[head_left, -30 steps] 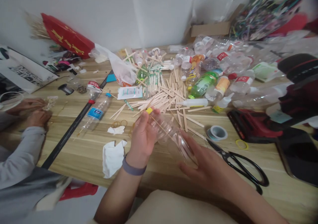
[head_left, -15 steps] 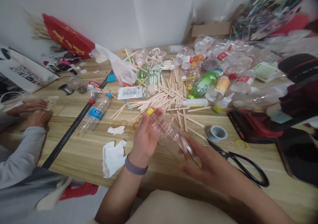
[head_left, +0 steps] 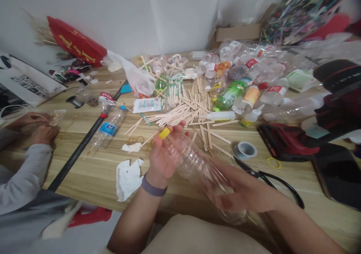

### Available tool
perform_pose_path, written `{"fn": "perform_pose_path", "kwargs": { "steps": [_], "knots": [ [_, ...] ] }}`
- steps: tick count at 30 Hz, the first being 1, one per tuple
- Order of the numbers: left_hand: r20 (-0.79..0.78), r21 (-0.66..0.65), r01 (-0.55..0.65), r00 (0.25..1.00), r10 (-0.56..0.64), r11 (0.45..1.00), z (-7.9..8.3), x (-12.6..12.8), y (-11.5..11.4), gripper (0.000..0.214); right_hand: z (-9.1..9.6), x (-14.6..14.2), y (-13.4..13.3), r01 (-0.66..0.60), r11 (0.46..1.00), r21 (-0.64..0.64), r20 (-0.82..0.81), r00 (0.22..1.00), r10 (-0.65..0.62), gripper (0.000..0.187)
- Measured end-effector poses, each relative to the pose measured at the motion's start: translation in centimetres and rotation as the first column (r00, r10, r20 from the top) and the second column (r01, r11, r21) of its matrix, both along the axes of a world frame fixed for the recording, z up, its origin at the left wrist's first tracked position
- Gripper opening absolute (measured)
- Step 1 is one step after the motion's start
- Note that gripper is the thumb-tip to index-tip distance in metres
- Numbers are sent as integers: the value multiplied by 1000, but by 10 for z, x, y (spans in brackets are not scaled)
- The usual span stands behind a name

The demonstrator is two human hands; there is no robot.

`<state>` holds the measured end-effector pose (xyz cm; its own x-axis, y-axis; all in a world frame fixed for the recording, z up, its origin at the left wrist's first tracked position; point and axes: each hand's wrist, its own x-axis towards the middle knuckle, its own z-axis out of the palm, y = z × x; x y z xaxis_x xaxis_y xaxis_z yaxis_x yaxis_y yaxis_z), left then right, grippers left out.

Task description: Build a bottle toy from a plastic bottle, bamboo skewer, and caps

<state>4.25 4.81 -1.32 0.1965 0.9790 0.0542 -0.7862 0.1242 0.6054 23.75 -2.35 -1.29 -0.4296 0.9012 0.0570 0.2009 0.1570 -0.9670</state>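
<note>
A clear plastic bottle (head_left: 194,158) with a yellow cap (head_left: 164,133) lies slanted across both my hands, cap end up and to the left. My left hand (head_left: 163,158) cradles the neck, its thumb by the cap and its fingers behind the bottle. Around the body near the base is my right hand (head_left: 242,190), thumb on the near side. A thin wooden stick (head_left: 147,138) pokes out beside the cap toward the lower left. Another thin tip shows past the base; whether it is the same stick, I cannot tell.
Craft sticks (head_left: 180,113) lie heaped mid-table, with plastic bottles (head_left: 254,68) behind at right. Scissors (head_left: 265,179), a spool (head_left: 246,150) and a red-black power tool (head_left: 284,143) lie at right. At left are a black bar (head_left: 79,148) and another person's hands (head_left: 43,133).
The bottle has turned and slid down to the right between my hands, so its base now shows. My right hand has moved slightly right and down; the stick now shows by the cap.
</note>
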Motion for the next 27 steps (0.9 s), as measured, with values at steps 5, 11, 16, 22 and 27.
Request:
{"fn": "perform_pose_path", "kwargs": {
  "steps": [5, 11, 16, 22, 27],
  "knots": [
    [-162, -109, 99, 980, -116, 989, 2, 3, 3, 61, -16, -12, -4, 211, 970, 124, 175, 957, -231, 87],
    [-431, -146, 168, 876, -216, 975, -11, 23, -27, 89, -28, -29, 2, 392, 788, 475, 299, 770, -564, 93],
    [-486, -191, 146, 845, -223, 971, -14, 19, -15, 46, -28, -25, 14, 233, 925, 299, 273, 908, -317, 94],
    [-416, -212, 259, 848, -327, 942, -17, 3, 9, 28, -40, -15, 41, 453, 809, 375, 181, 820, -543, 39],
    [-456, -303, 195, 829, -322, 933, -25, -1, 11, 26, -48, -15, 37, 394, 853, 343, 183, 862, -472, 32]
  ]
}}
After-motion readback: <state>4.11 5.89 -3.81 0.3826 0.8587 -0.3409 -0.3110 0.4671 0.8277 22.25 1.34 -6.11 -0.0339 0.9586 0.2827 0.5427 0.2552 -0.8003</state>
